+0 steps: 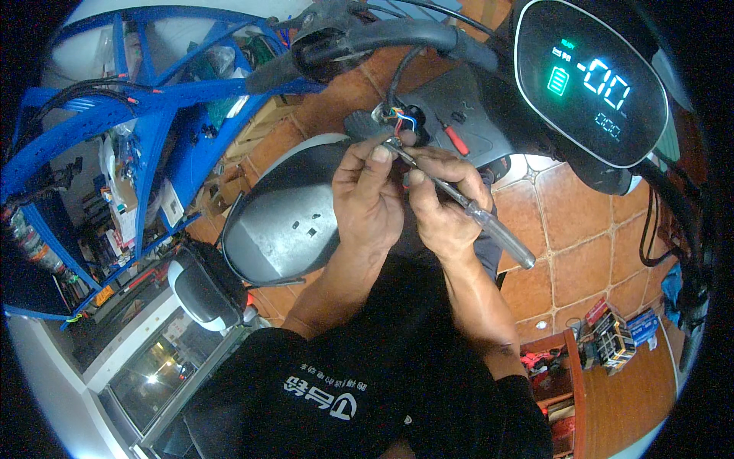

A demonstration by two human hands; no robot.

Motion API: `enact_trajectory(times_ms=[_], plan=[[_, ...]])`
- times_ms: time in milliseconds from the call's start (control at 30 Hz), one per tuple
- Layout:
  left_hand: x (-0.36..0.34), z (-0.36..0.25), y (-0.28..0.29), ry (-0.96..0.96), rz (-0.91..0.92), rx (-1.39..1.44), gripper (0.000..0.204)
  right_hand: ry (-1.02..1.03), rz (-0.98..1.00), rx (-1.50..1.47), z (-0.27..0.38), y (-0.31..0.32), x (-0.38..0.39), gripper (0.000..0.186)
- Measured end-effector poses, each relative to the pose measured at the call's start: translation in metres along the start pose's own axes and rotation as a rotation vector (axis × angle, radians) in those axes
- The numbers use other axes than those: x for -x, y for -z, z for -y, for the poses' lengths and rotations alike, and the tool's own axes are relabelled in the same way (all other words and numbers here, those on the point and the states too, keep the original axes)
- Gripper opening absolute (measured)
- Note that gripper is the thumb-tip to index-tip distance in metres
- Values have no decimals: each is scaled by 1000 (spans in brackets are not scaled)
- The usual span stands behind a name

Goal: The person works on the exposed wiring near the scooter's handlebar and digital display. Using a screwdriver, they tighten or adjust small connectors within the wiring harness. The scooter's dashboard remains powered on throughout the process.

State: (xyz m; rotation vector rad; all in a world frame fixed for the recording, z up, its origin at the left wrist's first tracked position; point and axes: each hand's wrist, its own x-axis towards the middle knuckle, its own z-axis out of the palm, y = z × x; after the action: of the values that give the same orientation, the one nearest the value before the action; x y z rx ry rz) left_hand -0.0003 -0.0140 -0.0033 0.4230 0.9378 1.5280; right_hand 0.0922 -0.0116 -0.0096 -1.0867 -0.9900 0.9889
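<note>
Between the thumb and fingers of my left hand (371, 183) is a small metallic part, mostly covered by the fingertips. Several thin coloured wires (401, 116) run down to it from a dark round housing just beyond. My right hand (447, 203) is closed around a screwdriver (498, 236) with a clear handle, which points back toward the lower right. Its shaft slants up to the left, and the tip is at the small part, though the exact contact is hard to see. Both hands are close together, above my dark shirt.
A lit dashboard display (592, 88) and a handlebar (405, 34) arch over the far side. Beyond my hands, a red-handled tool (456, 141) lies on a grey footboard (480, 115). A black panel (287, 222) lies left; blue shelving (164, 99) stands behind it. Boxes (614, 336) sit lower right.
</note>
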Motion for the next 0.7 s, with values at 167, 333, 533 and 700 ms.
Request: enact_trajectory(times_ms=[167, 333, 533, 700], plan=[[0, -3, -5, 26, 5, 27, 19, 42, 1, -165, -3, 7, 3, 13], [1, -2, -5, 44, -25, 35, 18, -32, -38, -120, -6, 13, 9, 14], [1, -3, -4, 57, -40, 28, 18, -66, -51, -155, -4, 12, 9, 14], [0, -4, -6, 39, -53, 15, 18, -50, -17, -113, -2, 12, 5, 15]])
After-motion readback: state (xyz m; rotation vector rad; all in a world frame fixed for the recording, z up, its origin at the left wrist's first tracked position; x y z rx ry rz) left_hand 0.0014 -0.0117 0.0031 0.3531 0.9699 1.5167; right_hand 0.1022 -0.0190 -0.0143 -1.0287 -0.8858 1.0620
